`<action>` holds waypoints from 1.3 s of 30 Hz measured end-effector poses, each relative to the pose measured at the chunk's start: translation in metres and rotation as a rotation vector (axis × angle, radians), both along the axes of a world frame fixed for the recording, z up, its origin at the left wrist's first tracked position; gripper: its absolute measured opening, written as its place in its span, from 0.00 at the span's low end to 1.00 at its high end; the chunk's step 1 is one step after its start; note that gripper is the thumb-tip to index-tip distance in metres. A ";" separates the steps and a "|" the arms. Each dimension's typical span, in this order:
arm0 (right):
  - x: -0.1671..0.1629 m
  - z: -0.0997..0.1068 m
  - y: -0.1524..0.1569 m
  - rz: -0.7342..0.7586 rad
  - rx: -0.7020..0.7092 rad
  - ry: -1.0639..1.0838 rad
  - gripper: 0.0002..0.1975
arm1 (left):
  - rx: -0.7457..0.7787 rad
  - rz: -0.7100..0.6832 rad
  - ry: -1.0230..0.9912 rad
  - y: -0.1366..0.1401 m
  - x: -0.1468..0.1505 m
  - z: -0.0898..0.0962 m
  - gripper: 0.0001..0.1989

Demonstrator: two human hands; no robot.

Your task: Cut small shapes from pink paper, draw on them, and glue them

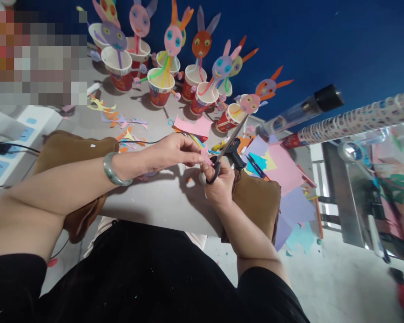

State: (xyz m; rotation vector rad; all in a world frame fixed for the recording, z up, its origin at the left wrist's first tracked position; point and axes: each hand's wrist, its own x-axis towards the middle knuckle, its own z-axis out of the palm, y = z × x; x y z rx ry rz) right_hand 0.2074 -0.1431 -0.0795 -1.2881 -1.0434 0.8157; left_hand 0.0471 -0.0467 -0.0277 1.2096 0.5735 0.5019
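Deep-blue wall [272,40] backs a pale grey tabletop [161,197], where red-and-white paper cups [160,92] topped with rabbit-eared paper faces stand from about 10 to 1 o'clock. Near the middle, a small pink paper piece [206,156] lies at 3 o'clock from the left hand [180,152], right at its fingertips, and at 11 o'clock from the right hand [222,181], just beside its thumb. Thumb and forefinger of the left hand pinch the piece, the wrist ringed by a mottled green bangle [112,170]. Fingers of the right hand are curled around the black handles of metal-bladed scissors [234,136], whose tips point to 1 o'clock; how far the blades are parted, I cannot tell. Brown padded cushions [257,202] lie under the forearms at 9 and 4 o'clock.
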 end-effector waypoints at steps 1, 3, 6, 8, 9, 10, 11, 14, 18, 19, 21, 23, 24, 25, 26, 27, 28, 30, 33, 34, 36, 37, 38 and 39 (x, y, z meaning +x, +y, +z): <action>-0.001 0.000 0.000 0.007 -0.002 0.003 0.20 | 0.024 -0.009 0.013 0.000 0.000 0.001 0.05; -0.002 0.003 0.001 0.021 -0.013 -0.004 0.22 | 0.043 0.001 0.036 -0.001 0.000 0.001 0.04; -0.003 0.006 0.001 0.017 -0.052 -0.017 0.21 | -0.001 0.042 0.051 0.001 -0.001 -0.001 0.05; -0.001 0.005 0.000 -0.005 -0.059 -0.008 0.18 | -0.027 0.027 0.063 0.003 -0.001 -0.003 0.05; 0.000 0.003 0.000 -0.011 -0.052 0.000 0.17 | -0.032 0.010 0.073 0.004 -0.001 -0.004 0.05; 0.001 0.002 0.000 -0.012 -0.040 0.006 0.16 | -0.031 -0.009 0.084 0.005 -0.002 -0.005 0.05; 0.003 0.000 0.000 -0.007 -0.027 0.006 0.15 | -0.024 -0.026 0.095 0.006 -0.002 -0.005 0.06; 0.005 -0.004 0.001 0.012 -0.020 -0.007 0.15 | 0.001 -0.049 0.122 0.008 -0.002 -0.005 0.05; 0.003 -0.002 0.003 0.002 -0.055 -0.026 0.16 | -0.006 -0.049 0.150 0.007 -0.002 -0.004 0.06; 0.002 -0.001 0.003 -0.005 -0.061 -0.032 0.16 | -0.009 -0.051 0.150 0.007 -0.002 -0.003 0.06; 0.001 0.001 0.003 -0.012 -0.057 -0.037 0.16 | -0.009 -0.051 0.143 0.007 -0.002 -0.003 0.06; 0.001 0.001 0.004 -0.011 -0.045 -0.027 0.15 | 0.008 -0.055 0.142 0.006 -0.002 -0.004 0.06; 0.000 0.001 0.004 -0.009 -0.042 -0.022 0.15 | 0.025 -0.058 0.147 0.006 -0.002 -0.004 0.07; 0.000 0.001 0.004 -0.007 -0.041 -0.019 0.16 | 0.047 -0.064 0.157 0.006 -0.002 -0.004 0.07; 0.000 0.001 0.004 -0.005 -0.043 -0.019 0.16 | 0.070 -0.068 0.168 0.006 -0.002 -0.004 0.08; 0.000 0.001 0.004 -0.003 -0.046 -0.023 0.16 | 0.088 -0.072 0.180 0.006 -0.002 -0.004 0.09; -0.001 0.001 0.004 -0.002 -0.050 -0.029 0.17 | 0.097 -0.072 0.189 0.006 -0.002 -0.004 0.09; -0.001 0.002 0.003 0.001 -0.058 -0.042 0.17 | 0.093 -0.072 0.195 0.006 -0.002 -0.004 0.10; -0.001 0.003 0.003 0.004 -0.058 -0.045 0.17 | 0.067 -0.074 0.192 0.007 -0.002 -0.003 0.09; -0.001 0.003 0.003 0.004 -0.056 -0.045 0.16 | 0.062 -0.076 0.190 0.007 -0.002 -0.003 0.09; -0.001 0.002 0.003 0.005 -0.051 -0.047 0.16 | 0.053 -0.080 0.190 0.007 -0.002 -0.003 0.09; -0.001 0.002 0.003 0.007 -0.049 -0.048 0.15 | 0.051 -0.082 0.191 0.007 -0.002 -0.002 0.09; 0.000 0.001 0.003 0.008 -0.046 -0.047 0.15 | 0.052 -0.085 0.191 0.007 -0.002 -0.002 0.10; 0.000 0.001 0.003 0.009 -0.042 -0.046 0.15 | 0.054 -0.087 0.192 0.007 -0.002 -0.002 0.10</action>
